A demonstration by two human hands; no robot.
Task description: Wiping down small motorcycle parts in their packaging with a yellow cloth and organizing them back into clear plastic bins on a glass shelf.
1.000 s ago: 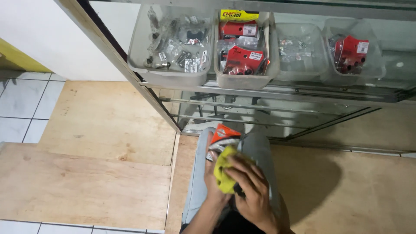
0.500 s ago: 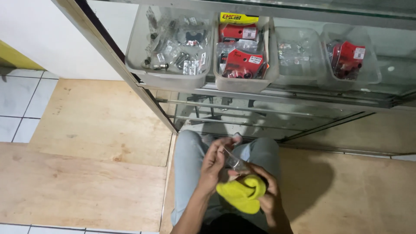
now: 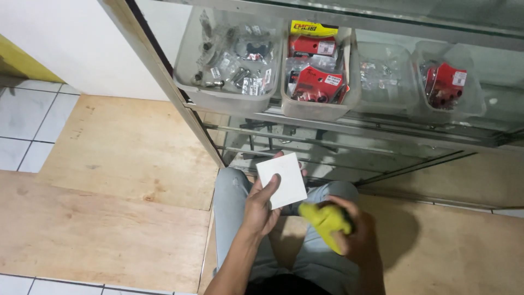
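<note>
My left hand (image 3: 263,206) holds a flat white square packet (image 3: 282,180) up by its lower left edge, its blank white face toward me. My right hand (image 3: 353,235) is closed around a bunched yellow cloth (image 3: 326,219), just to the right of and below the packet. Both hands hover over my knees in grey jeans (image 3: 232,213), in front of a glass display case (image 3: 349,142).
Inside the case, clear plastic bins (image 3: 226,95) hold small bagged metal parts and red packaged parts (image 3: 314,82). Plywood sheets (image 3: 109,191) cover the floor to the left and right. White floor tiles (image 3: 27,125) lie at far left.
The left hand has turned the packet so its white face shows and raised it. The right hand with the yellow cloth has come off the packet and moved right.
</note>
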